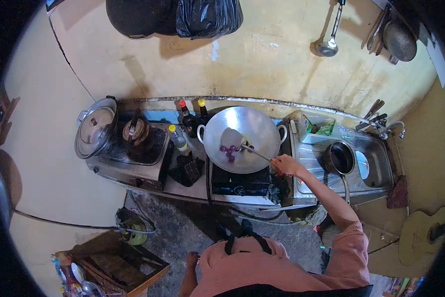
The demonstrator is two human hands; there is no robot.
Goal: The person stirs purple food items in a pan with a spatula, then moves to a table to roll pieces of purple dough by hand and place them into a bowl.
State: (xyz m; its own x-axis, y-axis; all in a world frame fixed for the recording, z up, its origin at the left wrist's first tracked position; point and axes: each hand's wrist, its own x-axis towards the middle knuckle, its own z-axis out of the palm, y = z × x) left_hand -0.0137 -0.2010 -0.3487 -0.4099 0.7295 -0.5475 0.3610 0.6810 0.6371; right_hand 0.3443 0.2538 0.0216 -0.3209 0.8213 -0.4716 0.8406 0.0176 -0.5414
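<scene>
A wide silver wok (pixel 254 127) sits on a black single burner (pixel 240 182) on the counter. Several purple onion pieces (pixel 229 150) lie in its bottom beside a pale patch. My right hand (pixel 286 164) reaches out over the wok's right rim and is closed on the handle of a metal spatula (pixel 254 152), whose tip rests among the onions. My left hand (pixel 192 258) hangs low at my side above the floor, fingers curled, holding nothing that I can see.
Sauce bottles (pixel 187 118) stand behind the wok. Left of it are a two-burner stove with a kettle (pixel 136 129) and a lidded pot (pixel 96 126). A dark saucepan (pixel 339 158) sits by the sink (pixel 376 163). A ladle (pixel 329 45) hangs on the wall.
</scene>
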